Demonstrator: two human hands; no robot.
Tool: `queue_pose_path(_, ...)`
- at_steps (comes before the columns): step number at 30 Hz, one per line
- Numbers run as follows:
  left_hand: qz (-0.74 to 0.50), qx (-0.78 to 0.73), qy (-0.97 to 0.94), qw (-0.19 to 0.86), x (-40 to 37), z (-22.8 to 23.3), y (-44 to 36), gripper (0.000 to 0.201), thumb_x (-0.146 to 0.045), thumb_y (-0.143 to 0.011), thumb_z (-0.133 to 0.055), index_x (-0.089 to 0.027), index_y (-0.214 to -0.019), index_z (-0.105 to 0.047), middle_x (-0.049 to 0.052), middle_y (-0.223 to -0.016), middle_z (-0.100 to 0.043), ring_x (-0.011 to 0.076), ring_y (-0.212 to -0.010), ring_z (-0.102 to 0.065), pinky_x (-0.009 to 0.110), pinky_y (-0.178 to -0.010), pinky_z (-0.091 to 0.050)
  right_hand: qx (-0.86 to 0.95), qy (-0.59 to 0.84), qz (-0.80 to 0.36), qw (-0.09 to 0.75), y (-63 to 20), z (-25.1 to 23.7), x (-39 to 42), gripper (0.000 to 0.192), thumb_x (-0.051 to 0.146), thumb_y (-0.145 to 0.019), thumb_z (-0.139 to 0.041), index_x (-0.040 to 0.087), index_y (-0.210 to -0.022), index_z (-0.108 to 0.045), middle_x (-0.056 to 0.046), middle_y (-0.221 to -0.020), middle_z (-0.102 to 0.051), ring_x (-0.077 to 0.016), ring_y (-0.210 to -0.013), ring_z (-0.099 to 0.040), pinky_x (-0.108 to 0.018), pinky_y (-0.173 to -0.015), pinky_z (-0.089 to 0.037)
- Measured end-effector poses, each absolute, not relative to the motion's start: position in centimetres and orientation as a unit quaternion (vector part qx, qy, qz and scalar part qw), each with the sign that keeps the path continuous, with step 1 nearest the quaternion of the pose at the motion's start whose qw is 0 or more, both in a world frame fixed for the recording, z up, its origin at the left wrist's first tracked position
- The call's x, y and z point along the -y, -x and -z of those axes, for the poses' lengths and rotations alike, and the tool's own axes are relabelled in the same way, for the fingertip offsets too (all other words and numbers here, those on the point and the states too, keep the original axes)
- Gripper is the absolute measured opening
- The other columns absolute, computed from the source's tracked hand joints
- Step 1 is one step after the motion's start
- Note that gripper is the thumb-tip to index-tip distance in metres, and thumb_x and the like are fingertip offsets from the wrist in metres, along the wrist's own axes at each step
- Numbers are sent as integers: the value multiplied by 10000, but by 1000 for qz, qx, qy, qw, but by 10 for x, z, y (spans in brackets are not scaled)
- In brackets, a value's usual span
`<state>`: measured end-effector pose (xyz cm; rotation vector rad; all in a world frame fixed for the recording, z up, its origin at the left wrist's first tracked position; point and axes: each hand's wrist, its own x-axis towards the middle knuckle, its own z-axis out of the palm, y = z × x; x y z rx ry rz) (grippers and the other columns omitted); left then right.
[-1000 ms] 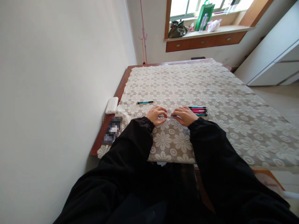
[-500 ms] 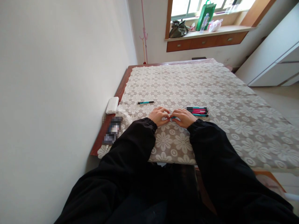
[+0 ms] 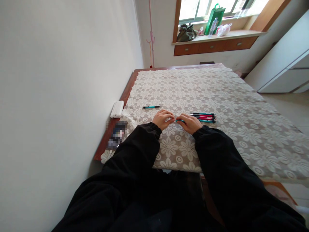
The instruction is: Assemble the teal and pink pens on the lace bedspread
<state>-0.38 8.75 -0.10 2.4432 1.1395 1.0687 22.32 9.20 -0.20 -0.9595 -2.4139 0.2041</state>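
Head view, R hand [image 3: 191,124]: thumb + fingers pinched narrow on a teal pen [image 3: 178,120] (or pt. of one), low over the flowered tablecloth [image 3: 178,87].
Teal pen: at the R fingertips, btwn the two hands; long axis approx. crosswise, one end aimed L. Rest is hidden by the R hand, so can't give full length.
L hand [image 3: 163,120]: just L of that end, fingertips close tog., facing the R; can't tell if there's smth. small in them.
Key relation: pen end + L fingertips roughly in line; touching or just apart, can't tell which. R hand's the nearer, it has the pen.
Pen row [image 3: 205,117]: several side by side, teal/black/red, crosswise, just R of the R hand.
Lone pen [image 3: 151,107]: teal + black, crosswise, beyond the L hand, a bit to its L.
White box [image 3: 117,109]: far L, at table edge nr. the wall.
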Motion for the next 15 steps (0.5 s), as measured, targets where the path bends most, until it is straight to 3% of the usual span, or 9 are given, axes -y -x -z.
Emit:
queue_pose_path(7,-407,-380,-817,150,-87,2,3,206,-419,-913,-636,-247,-906,-749,50,-986,-727,179,-992,-636,379,-950,-506,869,357,-138,313,-217,4,-91,204,323,-975,-464,194,-1038,-610,-76,-962,-684,-191,-829,-640,-294,-748,-460)
queue_pose_path(15,-455,-389,-787,148,-85,-1,-1,218,-424,-915,-633,-233,-907,-737,54,-965,-725,171,-968,-644,363,-918,-525,842,354,-231,337,-211,7,-88,198,329,-951,-469,188,-1036,-580,-34,-813,-668,-157,-707,-595,-281,-698,-451)
